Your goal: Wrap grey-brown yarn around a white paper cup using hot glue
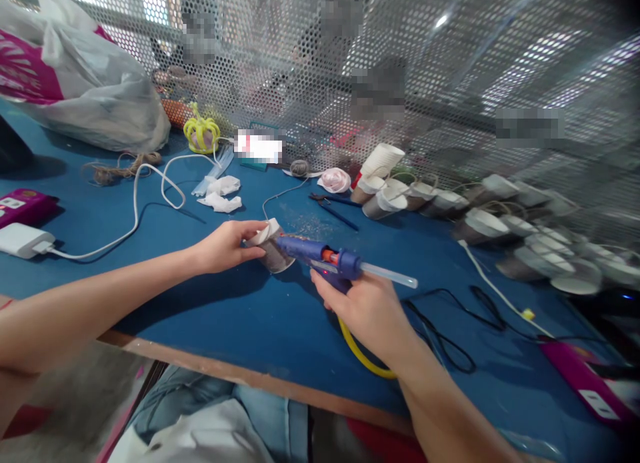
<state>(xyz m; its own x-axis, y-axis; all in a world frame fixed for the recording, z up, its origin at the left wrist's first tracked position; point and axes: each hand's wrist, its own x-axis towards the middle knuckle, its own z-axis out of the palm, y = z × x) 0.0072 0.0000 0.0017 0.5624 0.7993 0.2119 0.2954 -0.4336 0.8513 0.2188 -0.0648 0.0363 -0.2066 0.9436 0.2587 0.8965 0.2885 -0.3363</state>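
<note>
In the head view, my left hand [227, 247] is closed around a small paper cup [276, 256], which is tilted just above the blue table. Its far side is hidden by my fingers and the tool. My right hand [373, 310] grips a blue hot glue gun [313, 250] with a clear glue stick [393, 275] jutting from its back. The nozzle end points left and meets the cup's side; whether it touches cannot be made out. Behind the cup, a thin grey cord [280, 195] runs to a small grey ball of yarn [299, 168].
Dark-handled pliers [340, 203] lie beyond the gun. Several cups with string handles [383, 200] line the right back, along a perforated metal screen [280, 70]. A plastic bag [100, 83] stands back left. White [135, 216] and black cables [450, 353] cross the table.
</note>
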